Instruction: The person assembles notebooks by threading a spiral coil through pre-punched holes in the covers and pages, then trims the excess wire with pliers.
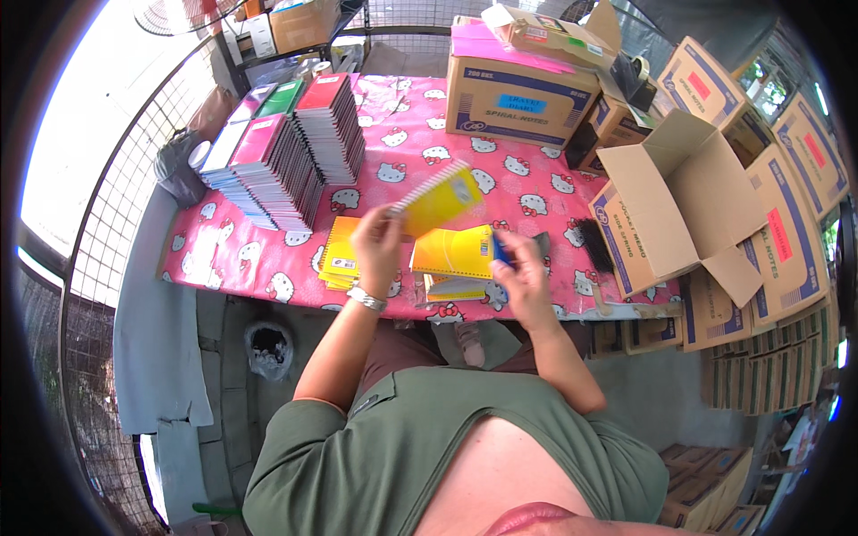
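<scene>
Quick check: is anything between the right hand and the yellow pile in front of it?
Yes: a blue thing shows between the right hand and the right edge of the yellow pile. Too little shows to say what it is. Nothing else visible stands between them.

The raised notebook is blurred, its label unreadable, and the fingers of the left hand cover its lower corner. The right hand hides most of the blue thing it holds, so its kind is unclear. In the yellow pile, the top notebook covers most of those beneath. The left hand and wrist hide the right side of the orange stack. The front stacks partly block the green stack. The bin's contents are too dark to tell. The table hides part of the legs; the top edge crops the fan.
</scene>
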Demonstrator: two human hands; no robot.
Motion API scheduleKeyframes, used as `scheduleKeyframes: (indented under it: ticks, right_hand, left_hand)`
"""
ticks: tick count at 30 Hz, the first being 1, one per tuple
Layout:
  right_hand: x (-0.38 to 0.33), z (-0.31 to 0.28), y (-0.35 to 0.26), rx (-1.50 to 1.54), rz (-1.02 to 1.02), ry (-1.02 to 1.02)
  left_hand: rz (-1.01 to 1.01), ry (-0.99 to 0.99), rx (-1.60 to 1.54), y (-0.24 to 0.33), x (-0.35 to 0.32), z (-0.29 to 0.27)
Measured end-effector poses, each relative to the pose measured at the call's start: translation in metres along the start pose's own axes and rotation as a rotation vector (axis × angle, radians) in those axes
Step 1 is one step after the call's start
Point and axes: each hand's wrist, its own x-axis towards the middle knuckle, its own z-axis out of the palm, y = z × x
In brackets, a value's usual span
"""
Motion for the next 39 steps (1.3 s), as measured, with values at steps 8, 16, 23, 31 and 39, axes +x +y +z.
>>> scheduleKeyframes:
  ticks: [8, 16, 23, 31, 39]
  right_hand:
    - [-0.048, -0.03, 0.176, -0.702, 0.124, -0.034]
    - [-0.003, -0.16, 0.242, -1.296, 0.439, 0.32]
    - [-0.001, -0.175, 0.243, -1.483, 0.344, 0.196]
    - [0.009, -0.194, 0.243, -1.407, 0.34, 0.089]
    - [0.036, -0.179, 0.173, -0.777, 0.019, 0.258]
  left_hand:
    - [-0.293, 0.262, 0.477, -0.06, -0.003, -0.143]
    - [0.258, 0.043, 1.094, -0.005, 0.006, -0.08]
    - [0.626, -1.016, 1.046, 0.042, -0.035, 0.042]
    - [0.559, -1.245, 1.112, 0.051, -0.009, 0.046]
    - [0.4, -1.344, 0.868, 0.05, 0.017, 0.046]
